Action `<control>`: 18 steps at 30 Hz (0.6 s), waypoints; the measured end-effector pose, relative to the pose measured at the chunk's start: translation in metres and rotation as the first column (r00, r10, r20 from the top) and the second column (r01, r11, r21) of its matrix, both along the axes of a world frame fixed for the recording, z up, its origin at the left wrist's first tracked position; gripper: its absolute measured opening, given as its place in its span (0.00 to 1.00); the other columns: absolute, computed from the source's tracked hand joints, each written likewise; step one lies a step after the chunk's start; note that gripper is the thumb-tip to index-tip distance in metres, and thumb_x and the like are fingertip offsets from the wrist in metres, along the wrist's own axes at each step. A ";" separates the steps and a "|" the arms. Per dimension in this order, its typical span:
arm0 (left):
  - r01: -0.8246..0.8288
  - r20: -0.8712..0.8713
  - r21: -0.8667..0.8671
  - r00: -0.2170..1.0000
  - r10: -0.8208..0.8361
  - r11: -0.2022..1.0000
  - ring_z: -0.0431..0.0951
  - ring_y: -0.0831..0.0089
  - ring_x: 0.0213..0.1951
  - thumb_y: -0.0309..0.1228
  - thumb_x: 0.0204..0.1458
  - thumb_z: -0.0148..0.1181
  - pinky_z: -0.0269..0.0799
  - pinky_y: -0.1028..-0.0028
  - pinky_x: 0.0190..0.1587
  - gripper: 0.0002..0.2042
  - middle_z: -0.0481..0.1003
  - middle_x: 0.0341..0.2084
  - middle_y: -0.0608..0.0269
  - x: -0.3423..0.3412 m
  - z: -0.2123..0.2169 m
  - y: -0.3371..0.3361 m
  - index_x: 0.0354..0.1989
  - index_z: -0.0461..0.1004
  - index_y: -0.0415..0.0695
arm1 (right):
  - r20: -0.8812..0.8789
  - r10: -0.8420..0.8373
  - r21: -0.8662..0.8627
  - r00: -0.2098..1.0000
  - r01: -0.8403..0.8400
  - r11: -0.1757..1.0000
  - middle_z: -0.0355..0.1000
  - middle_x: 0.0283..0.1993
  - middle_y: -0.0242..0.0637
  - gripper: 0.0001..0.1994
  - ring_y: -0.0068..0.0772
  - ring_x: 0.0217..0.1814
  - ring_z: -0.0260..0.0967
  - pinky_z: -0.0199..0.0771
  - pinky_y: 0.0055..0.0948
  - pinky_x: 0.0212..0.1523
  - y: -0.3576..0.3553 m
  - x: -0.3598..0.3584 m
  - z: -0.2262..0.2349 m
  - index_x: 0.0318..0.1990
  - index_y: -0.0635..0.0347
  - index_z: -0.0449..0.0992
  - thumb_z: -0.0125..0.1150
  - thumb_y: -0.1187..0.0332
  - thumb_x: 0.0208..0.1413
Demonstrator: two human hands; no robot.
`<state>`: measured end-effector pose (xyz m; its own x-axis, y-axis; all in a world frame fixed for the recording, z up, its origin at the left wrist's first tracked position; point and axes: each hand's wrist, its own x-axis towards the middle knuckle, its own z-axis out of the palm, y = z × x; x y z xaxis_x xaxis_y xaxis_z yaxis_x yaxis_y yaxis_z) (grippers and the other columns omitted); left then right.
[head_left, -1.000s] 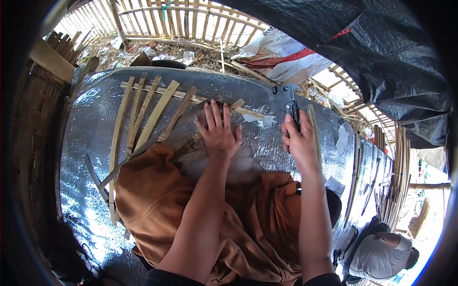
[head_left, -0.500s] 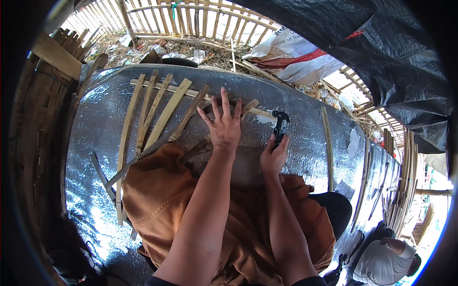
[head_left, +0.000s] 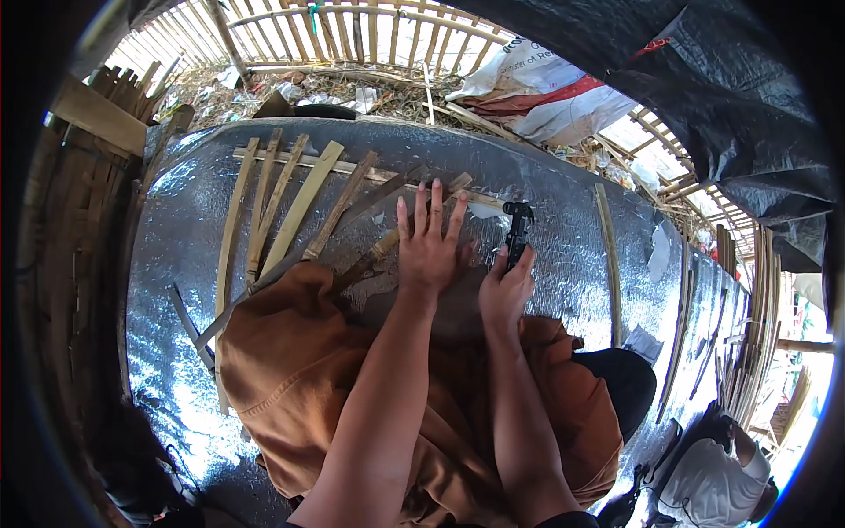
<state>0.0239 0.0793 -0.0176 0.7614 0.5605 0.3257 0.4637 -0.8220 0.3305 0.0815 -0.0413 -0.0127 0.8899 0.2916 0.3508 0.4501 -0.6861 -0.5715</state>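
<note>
My left hand (head_left: 429, 251) is stretched out with its fingers extended, palm down, over the near side of several bamboo strips. It grips nothing; whether the palm touches the surface I cannot tell. In my right hand (head_left: 507, 290) a small black claw hammer (head_left: 519, 226) stands head away from me, fingers wrapped round its handle. Its head is beside the right end of a long crosswise bamboo strip (head_left: 299, 160). Several bamboo slats fan out across that strip, among them a wide pale slat (head_left: 304, 211) and a darker slat (head_left: 341, 204).
A silvery foil sheet (head_left: 563, 264) covers the surface under everything. One bamboo strip (head_left: 609, 264) lies apart on the right. Beyond are a bamboo fence (head_left: 378, 35), a white and red sack (head_left: 546, 92) and a black tarp (head_left: 739, 97). A person in white (head_left: 715, 480) sits at lower right.
My left hand has moved a little right and toward me, its fingers drawing closer together. The hammer stays in my right hand, almost in the same place. The view has shifted slightly.
</note>
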 end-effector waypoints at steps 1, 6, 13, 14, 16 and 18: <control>0.011 -0.023 -0.012 1.000 -0.012 1.000 0.48 0.46 0.76 0.53 0.56 0.60 0.39 0.33 0.72 0.41 0.49 0.76 0.47 -0.001 -0.001 0.001 0.76 0.54 0.54 | -0.002 -0.002 0.002 1.000 0.002 1.000 0.75 0.33 0.64 0.20 0.69 0.34 0.74 0.71 0.58 0.36 0.000 0.001 0.001 0.58 0.72 0.66 0.57 0.66 0.66; -0.005 -0.106 -0.011 0.994 0.004 1.000 0.51 0.46 0.75 0.54 0.56 0.58 0.41 0.36 0.72 0.40 0.47 0.77 0.49 0.001 0.000 -0.002 0.76 0.54 0.56 | -0.123 0.070 -0.038 0.990 -0.075 0.996 0.76 0.30 0.61 0.19 0.69 0.31 0.75 0.71 0.60 0.34 -0.001 0.003 0.006 0.57 0.69 0.66 0.57 0.65 0.65; -0.040 -0.159 0.025 0.986 0.044 0.999 0.52 0.48 0.74 0.55 0.56 0.55 0.40 0.36 0.72 0.40 0.48 0.77 0.54 0.004 0.003 -0.001 0.77 0.54 0.57 | -0.105 0.046 -0.069 0.993 -0.053 0.996 0.76 0.30 0.61 0.19 0.68 0.31 0.75 0.71 0.62 0.33 0.003 0.003 0.006 0.57 0.68 0.65 0.56 0.65 0.66; -0.044 -0.166 0.023 0.985 0.047 0.999 0.52 0.48 0.74 0.55 0.56 0.54 0.40 0.36 0.72 0.40 0.48 0.77 0.54 0.005 0.004 -0.002 0.77 0.53 0.56 | -0.147 0.042 -0.064 0.988 -0.052 0.997 0.76 0.34 0.62 0.20 0.70 0.35 0.75 0.70 0.62 0.37 0.003 0.004 0.007 0.59 0.69 0.64 0.55 0.64 0.67; -0.045 -0.178 0.022 0.983 0.048 0.999 0.52 0.48 0.74 0.55 0.56 0.54 0.40 0.36 0.72 0.41 0.48 0.76 0.54 0.004 0.005 -0.003 0.77 0.52 0.56 | -0.195 0.035 -0.059 0.980 -0.047 0.997 0.77 0.38 0.64 0.21 0.71 0.38 0.75 0.69 0.62 0.41 0.003 0.002 0.007 0.61 0.69 0.63 0.53 0.64 0.68; -0.055 -0.207 0.012 0.977 0.057 0.998 0.52 0.48 0.74 0.55 0.56 0.54 0.40 0.37 0.72 0.41 0.49 0.76 0.54 0.005 0.006 -0.002 0.77 0.50 0.55 | -0.180 0.011 -0.117 0.984 -0.032 0.993 0.76 0.36 0.64 0.21 0.71 0.37 0.74 0.70 0.62 0.39 0.004 0.002 0.008 0.60 0.70 0.63 0.53 0.64 0.68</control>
<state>0.0294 0.0771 -0.0117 0.7802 0.6026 0.1677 0.5671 -0.7946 0.2169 0.0835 -0.0369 -0.0050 0.9282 0.3412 0.1488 0.3635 -0.7452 -0.5590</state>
